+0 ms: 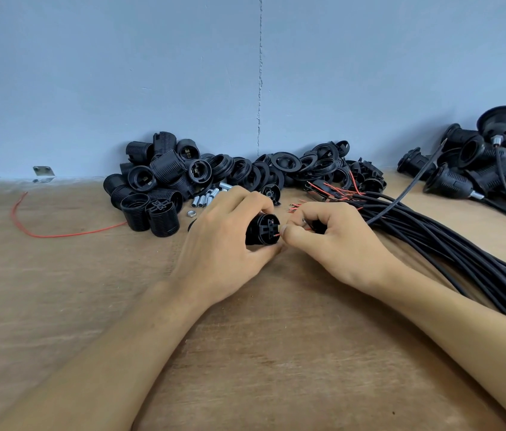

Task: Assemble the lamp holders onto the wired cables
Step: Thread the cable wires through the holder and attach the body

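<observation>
Black holder in left hand; right hand pinches wire; piles against wall.

No text, label, brand, number or sign can be read anywhere in this view; any moulded marks on the parts are too small and blurred to make out.

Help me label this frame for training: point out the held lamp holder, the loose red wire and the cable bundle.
held lamp holder point(263, 228), head view, its terminal end face.
loose red wire point(59, 236), head view, the bottom of its curve.
cable bundle point(432, 237), head view, black sheaths mid-bundle.
</observation>
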Action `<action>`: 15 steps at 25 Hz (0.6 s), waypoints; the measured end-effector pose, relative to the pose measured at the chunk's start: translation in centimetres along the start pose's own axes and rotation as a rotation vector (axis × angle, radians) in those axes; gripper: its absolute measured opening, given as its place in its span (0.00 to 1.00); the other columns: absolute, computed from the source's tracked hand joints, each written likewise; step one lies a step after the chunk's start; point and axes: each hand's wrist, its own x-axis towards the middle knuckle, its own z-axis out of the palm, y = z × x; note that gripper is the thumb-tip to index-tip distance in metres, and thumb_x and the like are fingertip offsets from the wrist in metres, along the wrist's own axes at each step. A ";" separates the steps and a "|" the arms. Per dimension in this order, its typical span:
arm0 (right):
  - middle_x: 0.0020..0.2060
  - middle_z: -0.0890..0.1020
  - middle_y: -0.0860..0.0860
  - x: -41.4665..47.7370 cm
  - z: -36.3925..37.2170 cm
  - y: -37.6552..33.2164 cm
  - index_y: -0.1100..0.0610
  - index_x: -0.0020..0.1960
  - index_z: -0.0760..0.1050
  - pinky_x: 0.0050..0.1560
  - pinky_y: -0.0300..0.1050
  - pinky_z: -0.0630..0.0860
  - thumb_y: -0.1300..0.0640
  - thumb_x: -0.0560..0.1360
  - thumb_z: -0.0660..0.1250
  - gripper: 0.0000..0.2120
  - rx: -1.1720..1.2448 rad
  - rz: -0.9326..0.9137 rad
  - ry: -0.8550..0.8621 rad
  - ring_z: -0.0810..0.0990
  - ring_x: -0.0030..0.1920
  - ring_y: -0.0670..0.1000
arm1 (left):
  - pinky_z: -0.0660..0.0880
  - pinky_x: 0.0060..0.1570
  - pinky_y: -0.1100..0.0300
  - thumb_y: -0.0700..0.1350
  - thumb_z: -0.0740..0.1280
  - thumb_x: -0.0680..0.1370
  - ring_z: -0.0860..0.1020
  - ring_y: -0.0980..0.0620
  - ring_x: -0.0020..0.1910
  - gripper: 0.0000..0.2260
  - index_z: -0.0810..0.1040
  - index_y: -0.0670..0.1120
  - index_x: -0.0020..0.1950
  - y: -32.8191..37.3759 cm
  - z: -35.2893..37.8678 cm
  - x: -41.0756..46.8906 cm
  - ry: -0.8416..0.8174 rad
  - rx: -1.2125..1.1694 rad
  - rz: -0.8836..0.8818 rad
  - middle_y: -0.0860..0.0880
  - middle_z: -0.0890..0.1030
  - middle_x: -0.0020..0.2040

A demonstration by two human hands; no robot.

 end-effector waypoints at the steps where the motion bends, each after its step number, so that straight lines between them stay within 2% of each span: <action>1: 0.32 0.73 0.59 0.0 0.1 0.0 0.62 0.35 0.76 0.38 0.44 0.67 0.58 0.74 0.70 0.11 -0.008 -0.006 0.009 0.67 0.33 0.45 | 0.75 0.49 0.53 0.58 0.71 0.71 0.75 0.54 0.51 0.14 0.77 0.53 0.53 0.0 0.0 0.0 0.004 0.007 -0.001 0.57 0.77 0.50; 3: 0.33 0.74 0.59 0.0 0.2 0.1 0.61 0.35 0.76 0.39 0.46 0.68 0.57 0.74 0.71 0.11 -0.027 -0.022 0.030 0.68 0.34 0.47 | 0.76 0.48 0.53 0.57 0.72 0.71 0.75 0.54 0.51 0.14 0.77 0.52 0.52 0.0 -0.1 0.0 0.009 0.013 -0.010 0.57 0.77 0.49; 7: 0.33 0.76 0.55 -0.2 0.4 0.1 0.59 0.36 0.78 0.40 0.43 0.70 0.58 0.73 0.73 0.09 -0.050 -0.076 0.068 0.72 0.34 0.49 | 0.75 0.47 0.54 0.58 0.72 0.71 0.75 0.54 0.50 0.15 0.77 0.52 0.52 0.1 -0.2 0.0 0.000 0.034 -0.018 0.56 0.77 0.48; 11: 0.33 0.75 0.47 -0.2 0.3 -0.1 0.54 0.40 0.82 0.41 0.38 0.70 0.59 0.74 0.73 0.04 -0.121 -0.169 0.086 0.73 0.36 0.46 | 0.73 0.46 0.56 0.61 0.69 0.71 0.75 0.55 0.47 0.15 0.76 0.52 0.50 0.2 -0.1 0.0 0.008 0.061 -0.033 0.57 0.77 0.46; 15: 0.34 0.73 0.44 -0.3 0.3 -0.1 0.55 0.44 0.83 0.42 0.32 0.67 0.60 0.75 0.73 0.02 -0.205 -0.239 0.075 0.72 0.37 0.45 | 0.71 0.45 0.61 0.62 0.68 0.70 0.74 0.58 0.45 0.16 0.73 0.56 0.51 -0.3 0.2 -0.1 -0.013 0.032 -0.077 0.59 0.77 0.46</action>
